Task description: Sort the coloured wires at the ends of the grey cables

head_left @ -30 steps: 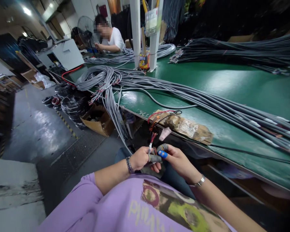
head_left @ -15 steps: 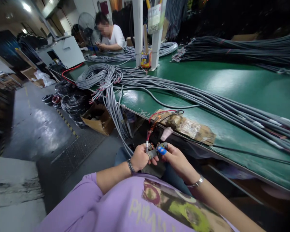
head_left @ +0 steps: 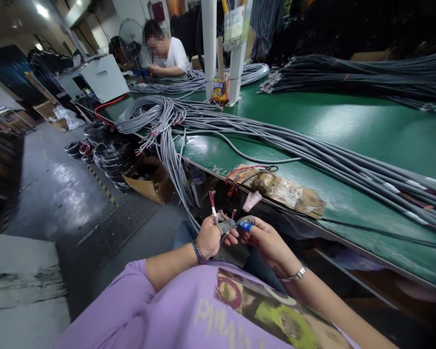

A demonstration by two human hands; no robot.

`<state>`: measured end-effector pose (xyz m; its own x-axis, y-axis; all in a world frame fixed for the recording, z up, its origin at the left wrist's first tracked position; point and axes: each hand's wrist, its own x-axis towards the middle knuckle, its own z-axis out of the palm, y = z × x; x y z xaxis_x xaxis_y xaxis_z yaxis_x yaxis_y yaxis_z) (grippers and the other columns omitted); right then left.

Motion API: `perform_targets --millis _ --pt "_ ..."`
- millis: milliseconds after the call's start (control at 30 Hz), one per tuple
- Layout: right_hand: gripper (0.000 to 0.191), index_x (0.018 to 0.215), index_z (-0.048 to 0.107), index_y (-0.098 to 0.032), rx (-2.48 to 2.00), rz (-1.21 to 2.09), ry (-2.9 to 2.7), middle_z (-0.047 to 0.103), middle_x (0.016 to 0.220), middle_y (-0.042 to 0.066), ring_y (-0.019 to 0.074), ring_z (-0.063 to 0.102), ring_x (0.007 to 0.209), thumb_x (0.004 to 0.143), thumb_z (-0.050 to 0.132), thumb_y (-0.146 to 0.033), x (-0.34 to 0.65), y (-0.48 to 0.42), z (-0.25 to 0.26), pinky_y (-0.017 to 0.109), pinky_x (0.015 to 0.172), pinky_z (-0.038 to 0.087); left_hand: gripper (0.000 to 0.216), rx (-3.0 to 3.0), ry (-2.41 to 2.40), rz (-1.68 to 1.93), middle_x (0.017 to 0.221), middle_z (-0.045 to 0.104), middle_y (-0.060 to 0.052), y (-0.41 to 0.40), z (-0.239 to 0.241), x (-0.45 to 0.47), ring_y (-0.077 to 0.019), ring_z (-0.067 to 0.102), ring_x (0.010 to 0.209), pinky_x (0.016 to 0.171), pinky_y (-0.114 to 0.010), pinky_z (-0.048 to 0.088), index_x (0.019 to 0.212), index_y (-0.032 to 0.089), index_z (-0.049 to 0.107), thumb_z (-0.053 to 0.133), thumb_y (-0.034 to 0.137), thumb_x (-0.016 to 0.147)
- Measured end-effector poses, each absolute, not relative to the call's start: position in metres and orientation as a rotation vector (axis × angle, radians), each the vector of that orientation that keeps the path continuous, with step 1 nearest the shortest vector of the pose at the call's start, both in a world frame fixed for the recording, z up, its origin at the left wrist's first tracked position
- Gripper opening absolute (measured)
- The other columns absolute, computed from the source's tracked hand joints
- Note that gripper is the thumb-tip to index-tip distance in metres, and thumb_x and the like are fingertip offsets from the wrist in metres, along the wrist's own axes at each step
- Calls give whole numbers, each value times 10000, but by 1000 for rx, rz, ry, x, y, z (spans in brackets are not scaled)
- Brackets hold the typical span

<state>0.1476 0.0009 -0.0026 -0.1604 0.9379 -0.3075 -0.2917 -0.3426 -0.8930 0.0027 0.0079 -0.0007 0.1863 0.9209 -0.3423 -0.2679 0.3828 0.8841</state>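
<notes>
My left hand (head_left: 209, 238) is closed around a grey cable (head_left: 214, 215). Its end points up, with a white band and thin red, white and dark wires (head_left: 212, 198) fanning out. Grey wrapping covers the left thumb. Close beside it, my right hand (head_left: 265, 238) is pinched, with blue tape on the thumb and grey wrapping on a finger. Thin coloured wires (head_left: 234, 213) stick up between the two hands, at the right fingertips; their lower parts are hidden. A hanging bunch of grey cables (head_left: 174, 169) runs down from the bench behind the left hand.
The green bench (head_left: 334, 114) carries long grey cables (head_left: 276, 135) and dark cable bundles (head_left: 356, 72). At its edge lies a taped cardboard piece (head_left: 287, 190) with red and orange leads (head_left: 236, 179). A box (head_left: 148, 179) stands below. Across the bench sits a person (head_left: 176, 55).
The cable end in my left hand has moved left and down, so its wires now stand apart from the orange leads at the bench edge. My right hand has shifted slightly.
</notes>
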Motion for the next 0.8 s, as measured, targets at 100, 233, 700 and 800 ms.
perform_targets --millis 100,233,700,800 --pt "324 683 587 -185 -1146 1622 -872 517 598 -19 113 458 548 639 765 -452 148 2 -1 278 562 413 423 760 1061 981 556 603 -2 9 2 2 -100 550 395 349 -175 305 707 148 510 747 475 582" --pt "402 794 620 -179 -1143 1612 -948 543 647 -9 111 468 570 639 759 -522 147 7 5 273 569 425 395 829 1081 969 540 593 7 8 0 0 -98 548 387 344 -172 273 718 152 504 722 466 619" --pt "363 762 654 -174 -1023 1750 -846 570 618 -11 113 467 552 596 817 -451 146 10 -7 279 573 395 432 728 1004 931 526 597 -8 11 -1 -1 -107 543 378 340 -180 290 668 148 501 753 485 573" --pt "350 726 651 -171 -987 1830 -802 564 593 -14 105 462 537 581 831 -433 147 11 -7 264 558 384 435 762 928 793 525 607 -33 12 -1 -4 -110 540 367 333 -186 296 640 127 532 752 494 562"
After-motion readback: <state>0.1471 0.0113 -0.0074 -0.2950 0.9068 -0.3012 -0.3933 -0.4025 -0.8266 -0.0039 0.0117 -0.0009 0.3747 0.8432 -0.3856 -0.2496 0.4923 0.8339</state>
